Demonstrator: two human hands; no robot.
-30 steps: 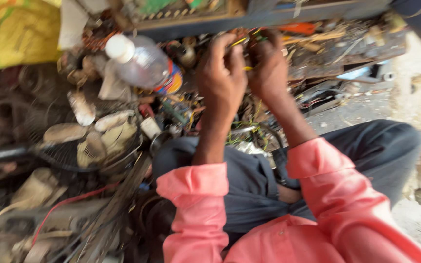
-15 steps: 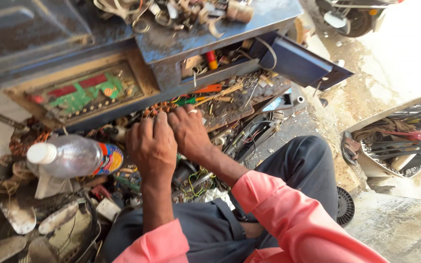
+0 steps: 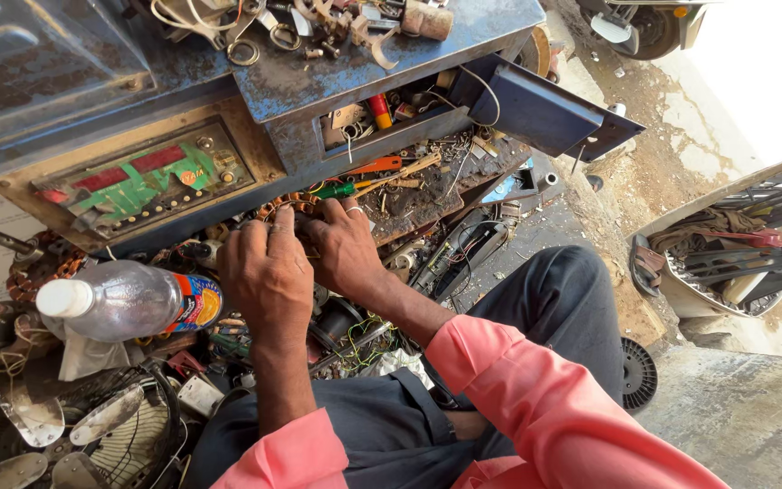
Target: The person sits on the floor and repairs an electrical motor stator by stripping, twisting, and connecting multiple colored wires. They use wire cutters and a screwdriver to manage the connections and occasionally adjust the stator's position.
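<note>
My left hand (image 3: pixel 269 276) and my right hand (image 3: pixel 344 246) are close together, fingers curled around a ring-shaped copper wire coil (image 3: pixel 296 205) that shows just above the fingertips. Most of the coil is hidden behind both hands. I wear pink sleeves and dark trousers. A ring sits on a finger of my right hand. Screwdrivers with orange and green handles (image 3: pixel 366 177) lie on the greasy shelf just beyond my right hand.
A clear plastic bottle (image 3: pixel 128 301) lies to the left of my hands. A worn blue metal workbench (image 3: pixel 337 77) carries scrap parts, with a green circuit panel (image 3: pixel 142 181) in its front. Fan blades and a wire guard (image 3: pixel 110 426) lie lower left. A scooter body panel (image 3: pixel 735 244) lies right.
The view swung and settled, so the hands now sit lower and more central. Both hands stay together on the coil, with small finger movements only.
</note>
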